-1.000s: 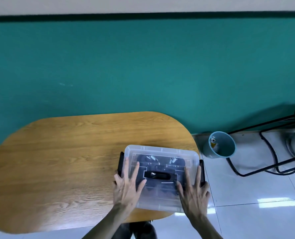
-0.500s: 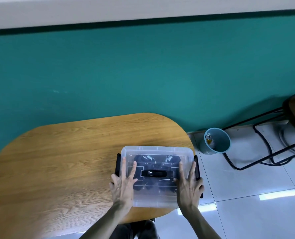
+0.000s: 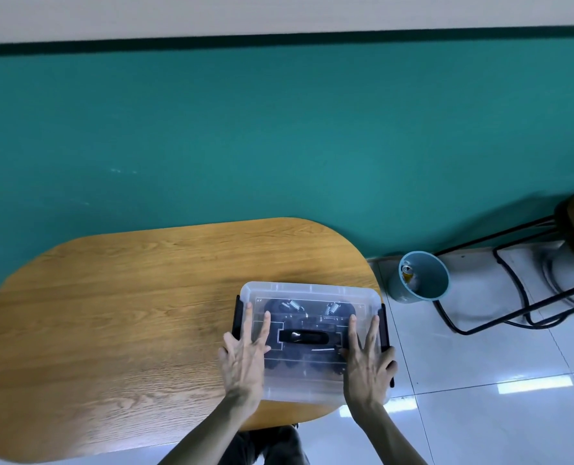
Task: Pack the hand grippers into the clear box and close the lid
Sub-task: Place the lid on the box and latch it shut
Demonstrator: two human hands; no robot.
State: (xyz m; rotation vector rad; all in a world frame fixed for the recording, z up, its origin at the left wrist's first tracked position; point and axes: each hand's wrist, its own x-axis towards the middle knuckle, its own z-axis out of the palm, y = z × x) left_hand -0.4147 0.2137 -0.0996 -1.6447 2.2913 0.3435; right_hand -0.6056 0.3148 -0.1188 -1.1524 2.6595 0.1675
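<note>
The clear box (image 3: 307, 385) sits at the right end of the wooden table (image 3: 128, 313), its clear lid (image 3: 309, 292) lying on top with a black handle (image 3: 304, 337) in the middle. Black hand grippers with metal springs (image 3: 294, 305) show through the lid. My left hand (image 3: 245, 357) lies flat on the lid's left side, fingers spread. My right hand (image 3: 366, 360) lies flat on the right side, fingers spread. Black side latches (image 3: 237, 313) stand at both ends of the box.
A teal bin (image 3: 424, 280) with a can inside stands on the tiled floor right of the table. A black metal stool frame (image 3: 513, 297) is farther right. A teal wall runs behind the table.
Both hands have stayed flat on the lid, pressing it. The view has shifted slightly, and the box sits a bit further left in the picture than before.
</note>
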